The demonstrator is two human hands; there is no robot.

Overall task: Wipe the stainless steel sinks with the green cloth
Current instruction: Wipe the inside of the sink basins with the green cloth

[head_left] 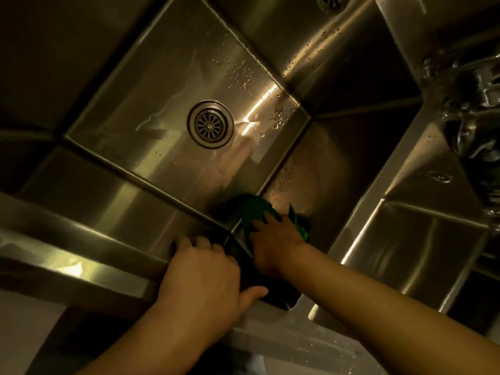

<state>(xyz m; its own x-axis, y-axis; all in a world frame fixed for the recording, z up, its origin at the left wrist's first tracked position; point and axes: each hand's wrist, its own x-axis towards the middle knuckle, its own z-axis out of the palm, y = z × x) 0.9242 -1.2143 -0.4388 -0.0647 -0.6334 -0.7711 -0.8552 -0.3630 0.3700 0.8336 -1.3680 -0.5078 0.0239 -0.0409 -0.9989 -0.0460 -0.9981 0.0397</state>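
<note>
Setting: dim steel sink unit, with basins side by side filling your view.
Sink (pixel 151 85): the middle basin, its floor wet and streaked, with droplets on the far right wall.
Faucet (pixel 473 104): at the right edge, blurred.
Left hand (pixel 200 277): your fingers are curled over the front rim (pixel 94 255), thumb out to the side.
Right hand (pixel 276 239): down inside the sink, your fingers lie spread on the cloth, pressing it.
Cloth (pixel 254 209): green, bunched in the sink's near right corner, against floor and wall.
Drain (pixel 210 124): round strainer mid-floor, well apart from the cloth.
</note>
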